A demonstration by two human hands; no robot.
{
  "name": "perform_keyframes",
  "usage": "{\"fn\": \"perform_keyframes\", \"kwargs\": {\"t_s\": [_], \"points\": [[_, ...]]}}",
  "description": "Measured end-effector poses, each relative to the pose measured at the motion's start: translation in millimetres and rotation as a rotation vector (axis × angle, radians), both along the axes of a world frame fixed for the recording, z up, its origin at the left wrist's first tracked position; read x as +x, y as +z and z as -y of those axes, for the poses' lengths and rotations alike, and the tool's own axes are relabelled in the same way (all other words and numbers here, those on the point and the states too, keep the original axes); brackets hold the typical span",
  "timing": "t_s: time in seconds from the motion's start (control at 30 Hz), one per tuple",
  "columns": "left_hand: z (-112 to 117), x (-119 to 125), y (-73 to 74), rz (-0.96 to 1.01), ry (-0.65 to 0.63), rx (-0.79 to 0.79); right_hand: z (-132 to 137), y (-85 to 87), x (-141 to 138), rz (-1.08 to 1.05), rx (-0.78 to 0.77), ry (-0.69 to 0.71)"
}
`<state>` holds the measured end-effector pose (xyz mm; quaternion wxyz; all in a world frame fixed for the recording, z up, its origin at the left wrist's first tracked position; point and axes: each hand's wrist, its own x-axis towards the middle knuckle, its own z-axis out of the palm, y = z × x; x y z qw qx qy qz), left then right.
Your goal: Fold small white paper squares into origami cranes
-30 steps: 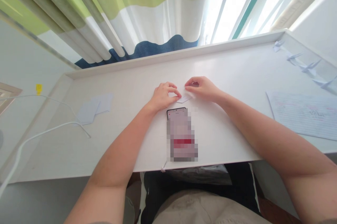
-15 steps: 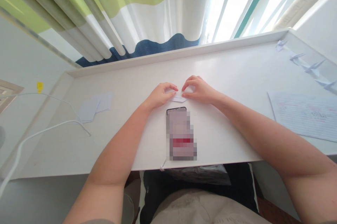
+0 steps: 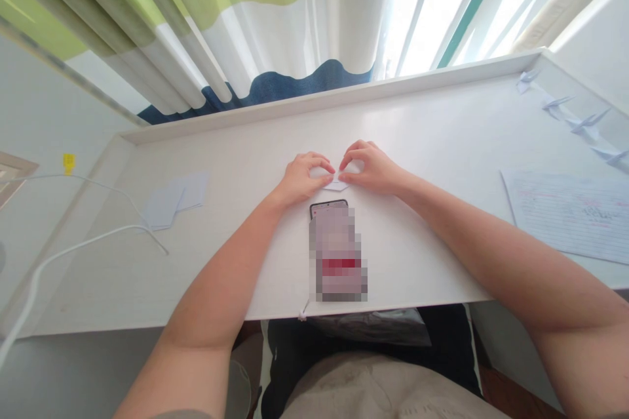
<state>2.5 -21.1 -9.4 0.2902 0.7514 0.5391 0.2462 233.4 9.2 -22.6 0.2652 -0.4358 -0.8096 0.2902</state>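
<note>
A small folded piece of white paper (image 3: pixel 336 186) lies on the desk between my hands, its near edge pointed. My left hand (image 3: pixel 305 176) curves in from the left, with thumb and index fingertip on the paper. From the right, my right hand (image 3: pixel 368 166) pinches at the same paper, its thumb and forefinger close to the left ones. Both hands partly cover the paper, so its full shape is hidden. Just below it lies a phone (image 3: pixel 337 248) with a blurred-out screen.
Left on the white desk (image 3: pixel 236 163) are some white paper sheets (image 3: pixel 170 206) and a white cable (image 3: pixel 98 235). Folded paper shapes (image 3: pixel 587 122) line the right side, above a lined sheet with writing (image 3: pixel 565 219). A raised rim (image 3: pixel 344 104) runs along the back.
My left hand has shifted slightly right, its fingertips now closer to my right hand's. The right hand has barely moved.
</note>
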Motion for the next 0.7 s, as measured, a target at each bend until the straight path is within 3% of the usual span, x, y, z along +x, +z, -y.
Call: {"fn": "perform_keyframes", "kwargs": {"t_s": [0.4,0.57,0.7], "points": [[3.3,2.4,0.1,-0.113,-0.034,0.054,2.7,-6.0,2.6,-0.031,0.132,0.033],[3.6,3.2,-0.5,-0.090,-0.019,0.054,9.5,-2.9,5.8,0.058,0.262,0.267],[2.7,3.1,-3.2,-0.052,0.000,0.062,13.1,3.1,9.5,0.158,0.314,0.326]]}}
